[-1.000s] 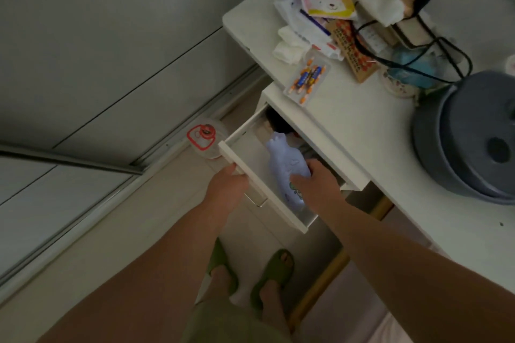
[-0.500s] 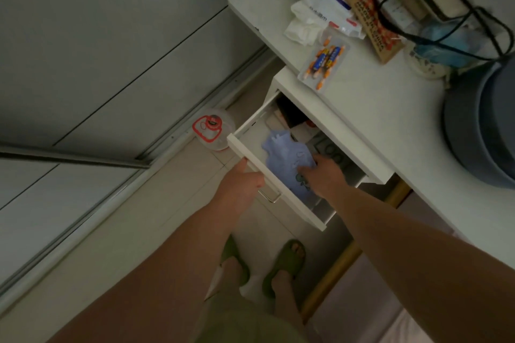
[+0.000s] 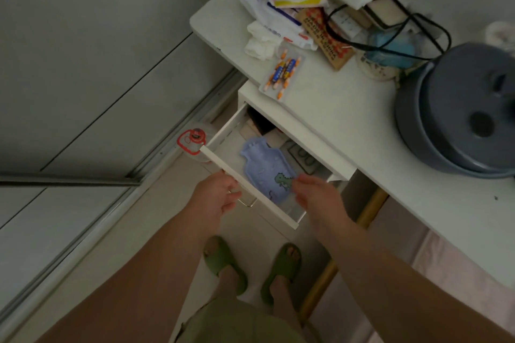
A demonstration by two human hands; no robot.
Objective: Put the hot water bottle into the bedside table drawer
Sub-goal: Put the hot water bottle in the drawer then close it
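A: The right hand (image 3: 317, 198) hangs over the front right corner of the open white drawer (image 3: 250, 186), fingers loosely spread and pinching nothing. The left hand (image 3: 216, 198) is curled on the drawer's front, by the metal handle (image 3: 249, 203).

B: And the flat lilac hot water bottle with a green dinosaur print (image 3: 266, 167)?

A: It lies flat inside the drawer, at about 11 o'clock from the right hand, just beside the fingertips; I cannot tell if they touch. Its long axis runs from 5 o'clock to 11 o'clock, neck toward the back.

B: Which hand is nearer?

A: The right one. I count one bottle, one open drawer, two hands. I judge only closing is left, a push by the left hand.
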